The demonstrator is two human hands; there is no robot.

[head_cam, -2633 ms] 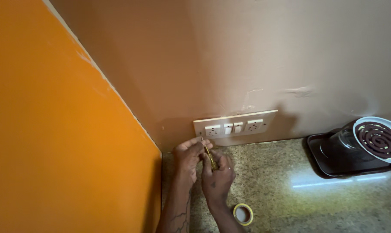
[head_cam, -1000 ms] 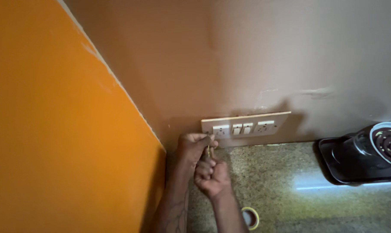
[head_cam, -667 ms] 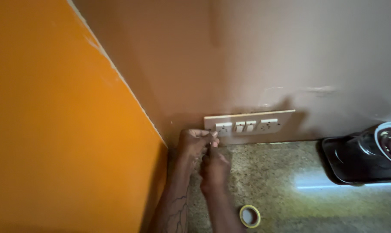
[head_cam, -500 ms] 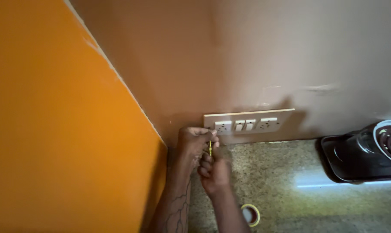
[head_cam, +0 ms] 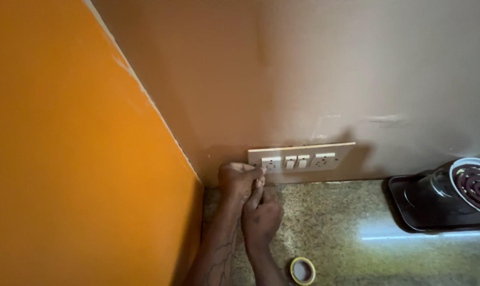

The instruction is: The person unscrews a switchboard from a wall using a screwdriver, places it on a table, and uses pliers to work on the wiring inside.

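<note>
While both hands pinch shut, contents unseen, left hand (head_cam: 239, 180) above right hand (head_cam: 261, 217), fingers (head_cam: 257, 172) touch the cream rectangular plastic switch-and-socket plate (head_cam: 301, 158).

No packages, labels, signs or screens in view.
</note>
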